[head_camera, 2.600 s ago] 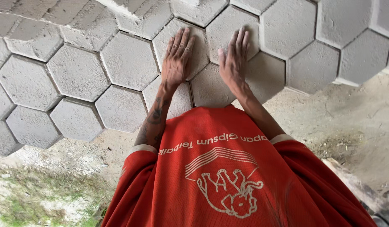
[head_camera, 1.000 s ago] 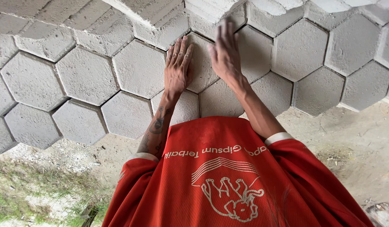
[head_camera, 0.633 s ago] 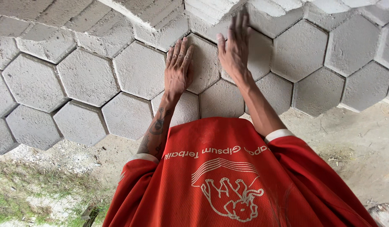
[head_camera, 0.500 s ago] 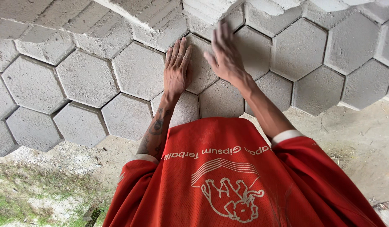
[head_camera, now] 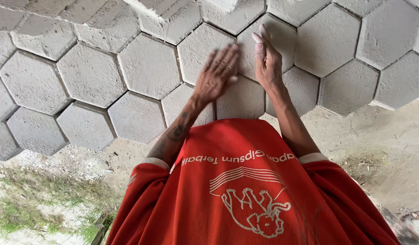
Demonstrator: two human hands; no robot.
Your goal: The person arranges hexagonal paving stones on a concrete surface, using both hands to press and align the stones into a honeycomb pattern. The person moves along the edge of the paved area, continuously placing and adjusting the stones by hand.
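Hexagonal paver [head_camera: 268, 43], bedded at 12 o'clock among matching grey pavers, appears heavy, rigid, rough-faced and best gripped by opposite edges; left hand [head_camera: 217, 75] hovers open, right hand [head_camera: 267, 59] rests flat, grasping nothing.

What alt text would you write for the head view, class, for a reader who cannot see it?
Two bare hands hover over grey hexagonal paving blocks laid in a honeycomb pattern: the left hand is blurred, the right hand is edge-on. Below are the person's red shirt, bare sandy ground and sparse grass.
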